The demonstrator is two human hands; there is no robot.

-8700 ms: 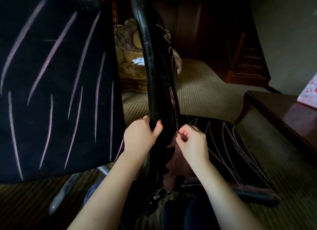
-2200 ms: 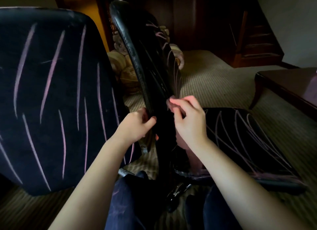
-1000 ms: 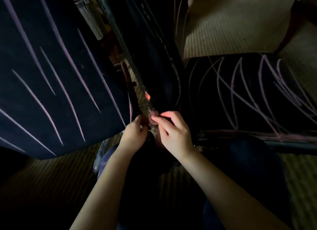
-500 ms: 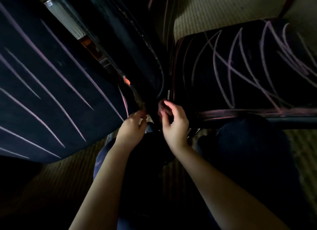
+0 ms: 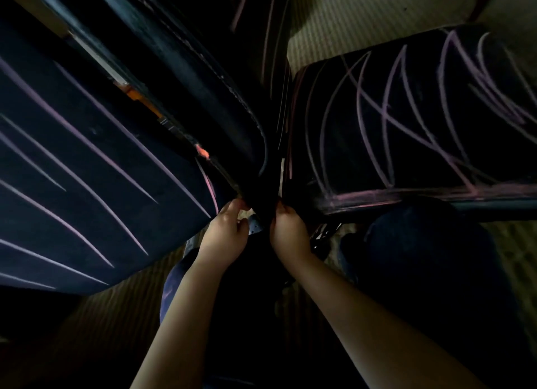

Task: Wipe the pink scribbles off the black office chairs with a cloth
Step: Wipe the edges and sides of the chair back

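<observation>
Seen from above, the black leather backrest (image 5: 203,77) of the middle chair runs down to the centre, and its seat (image 5: 406,121) on the right is covered in pink scribbles. My left hand (image 5: 225,234) pinches the backrest's lower end from the left. From the right, my right hand (image 5: 289,231) curls its fingers in against the same lower end. The cloth is lost in the shadow under those fingers. A second chair's dark fabric back (image 5: 75,179), streaked with pink lines, fills the left.
Striped beige carpet (image 5: 363,13) shows at the top and beside my knees. My dark-trousered legs (image 5: 421,258) sit right under the seat's front edge. The chair's metal mechanism (image 5: 322,237) lies just right of my right hand. The scene is very dim.
The camera has tilted from level to straight down. Both hands slid down the backrest edge from mid-height to its lower end, and now sit closer together against it.
</observation>
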